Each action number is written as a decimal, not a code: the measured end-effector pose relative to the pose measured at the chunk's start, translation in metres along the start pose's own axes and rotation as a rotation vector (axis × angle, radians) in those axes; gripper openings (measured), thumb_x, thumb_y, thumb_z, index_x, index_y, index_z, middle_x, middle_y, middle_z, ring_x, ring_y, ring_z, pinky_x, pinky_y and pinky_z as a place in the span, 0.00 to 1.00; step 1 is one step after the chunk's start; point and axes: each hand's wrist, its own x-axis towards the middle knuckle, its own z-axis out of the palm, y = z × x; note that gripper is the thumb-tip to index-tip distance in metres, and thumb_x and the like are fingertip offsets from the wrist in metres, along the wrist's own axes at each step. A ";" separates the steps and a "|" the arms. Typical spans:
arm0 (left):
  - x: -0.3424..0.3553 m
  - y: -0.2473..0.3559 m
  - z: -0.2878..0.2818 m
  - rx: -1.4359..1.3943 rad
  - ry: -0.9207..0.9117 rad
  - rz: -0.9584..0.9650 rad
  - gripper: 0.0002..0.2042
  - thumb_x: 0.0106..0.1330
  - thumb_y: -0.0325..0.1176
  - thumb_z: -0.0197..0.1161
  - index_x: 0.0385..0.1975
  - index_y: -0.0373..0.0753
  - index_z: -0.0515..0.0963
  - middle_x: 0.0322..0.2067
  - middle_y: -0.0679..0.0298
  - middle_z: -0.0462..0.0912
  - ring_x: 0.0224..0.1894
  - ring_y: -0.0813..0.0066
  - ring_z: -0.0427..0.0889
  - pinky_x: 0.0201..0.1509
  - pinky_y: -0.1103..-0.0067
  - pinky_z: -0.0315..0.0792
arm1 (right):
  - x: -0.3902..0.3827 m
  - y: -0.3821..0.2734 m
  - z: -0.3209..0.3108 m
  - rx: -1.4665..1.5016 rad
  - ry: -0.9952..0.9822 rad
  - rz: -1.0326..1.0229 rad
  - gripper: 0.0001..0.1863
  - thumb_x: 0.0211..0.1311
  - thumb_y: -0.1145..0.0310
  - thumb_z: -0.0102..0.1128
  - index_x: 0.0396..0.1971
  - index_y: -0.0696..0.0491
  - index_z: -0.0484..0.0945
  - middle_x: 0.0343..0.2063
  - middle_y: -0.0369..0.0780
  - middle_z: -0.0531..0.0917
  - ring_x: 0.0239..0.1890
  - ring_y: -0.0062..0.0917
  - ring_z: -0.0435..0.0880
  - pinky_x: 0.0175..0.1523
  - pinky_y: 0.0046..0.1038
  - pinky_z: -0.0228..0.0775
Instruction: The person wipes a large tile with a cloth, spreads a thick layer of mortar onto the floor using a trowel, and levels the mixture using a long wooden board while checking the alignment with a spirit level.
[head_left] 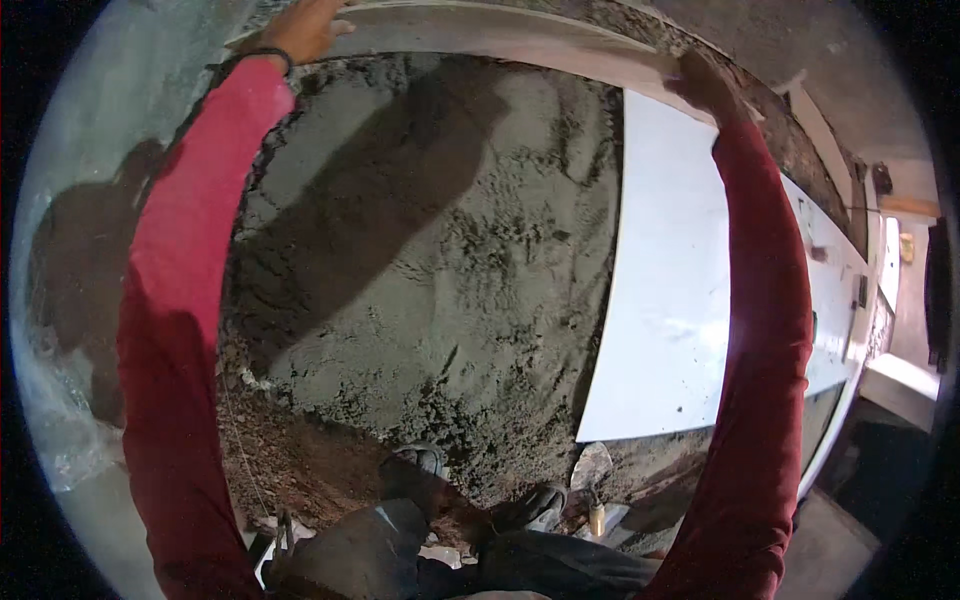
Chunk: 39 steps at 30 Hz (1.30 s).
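My left hand point(312, 30) grips a long pale board point(500, 30) near its left end, at the top of the view. My right hand point(700, 85), in shadow, holds the same board farther right, above a large white tile point(655, 250). Between my arms lies a wide bed of wet grey mortar point(430, 280), marked with ridges and rough patches, crossed by a dark shadow. A trowel point(591, 467) with a wooden handle lies near my feet, below the tile's front edge.
My shoes point(530, 508) stand on reddish, crumbly soil at the bottom. A smooth grey wall point(80, 200) rises at the left. More white tiles point(825, 320) continue to the right, with a thin leaning strip point(820, 140) and a bright opening point(890, 270) beyond.
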 end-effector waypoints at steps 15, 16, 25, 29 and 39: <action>0.003 0.012 0.003 0.164 -0.224 -0.113 0.30 0.63 0.42 0.66 0.63 0.38 0.68 0.60 0.48 0.72 0.62 0.53 0.72 0.66 0.65 0.65 | -0.014 0.004 0.016 0.194 -0.070 0.133 0.30 0.52 0.46 0.68 0.42 0.58 0.74 0.38 0.49 0.80 0.43 0.44 0.80 0.48 0.43 0.72; 0.001 0.009 0.004 0.217 -0.206 -0.027 0.30 0.62 0.42 0.66 0.64 0.39 0.67 0.60 0.49 0.72 0.62 0.53 0.72 0.66 0.65 0.65 | -0.016 0.002 0.015 0.170 -0.097 0.158 0.30 0.53 0.46 0.68 0.42 0.58 0.74 0.38 0.48 0.80 0.43 0.43 0.81 0.48 0.43 0.72; -0.021 -0.007 0.017 0.015 -0.346 -0.027 0.29 0.61 0.41 0.68 0.62 0.40 0.69 0.56 0.48 0.75 0.58 0.54 0.74 0.61 0.64 0.67 | -0.072 -0.036 0.000 0.098 0.039 0.107 0.22 0.54 0.54 0.69 0.45 0.53 0.82 0.37 0.48 0.84 0.39 0.44 0.84 0.43 0.42 0.74; -0.046 -0.025 0.030 0.197 -0.008 0.350 0.23 0.63 0.43 0.66 0.57 0.43 0.74 0.48 0.51 0.81 0.52 0.49 0.78 0.57 0.59 0.72 | -0.107 -0.064 -0.024 0.144 -0.054 0.151 0.22 0.55 0.52 0.68 0.43 0.52 0.82 0.38 0.47 0.84 0.41 0.45 0.84 0.43 0.43 0.74; -0.139 0.022 -0.007 0.027 -0.343 0.156 0.09 0.66 0.38 0.65 0.40 0.44 0.76 0.31 0.56 0.81 0.37 0.60 0.82 0.39 0.60 0.72 | -0.195 -0.119 -0.054 0.193 -0.159 0.131 0.10 0.61 0.57 0.62 0.37 0.45 0.84 0.36 0.42 0.85 0.39 0.40 0.85 0.44 0.41 0.78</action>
